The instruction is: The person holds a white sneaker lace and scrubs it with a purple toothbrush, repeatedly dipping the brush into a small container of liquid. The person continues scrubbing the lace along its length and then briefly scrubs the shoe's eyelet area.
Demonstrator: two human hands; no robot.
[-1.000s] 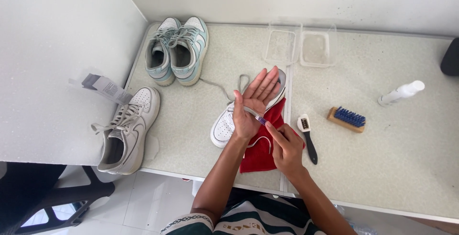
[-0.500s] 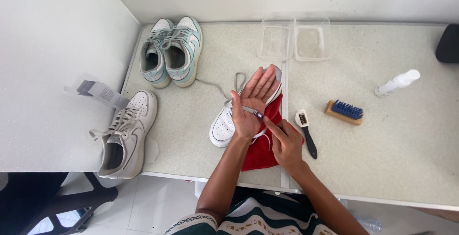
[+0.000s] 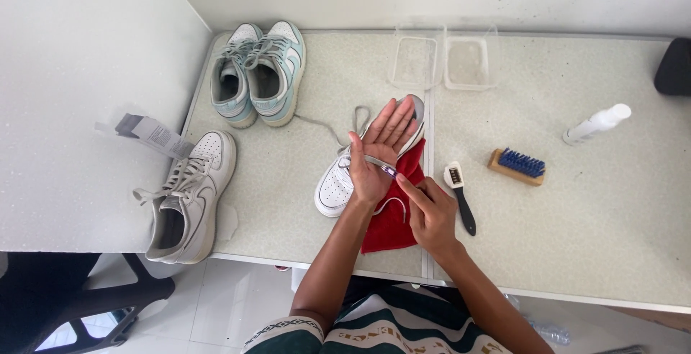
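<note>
At frame centre, the flat, spread left hand (image 3: 380, 154) carries a grey shoelace (image 3: 379, 163); the right hand (image 3: 430, 211) pinches its end, seemingly winding above the unlaced white leather sneaker (image 3: 337, 187).

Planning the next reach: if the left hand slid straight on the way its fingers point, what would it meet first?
Probably the clear plastic containers: the left hand, palm up, points up-table toward them, though height is unclear.

White sneaker (image 3: 335, 188) on a red cloth (image 3: 392, 217), blue-bristled wooden brush (image 3: 517, 166), speckled pale table (image 3: 590, 224)
</note>
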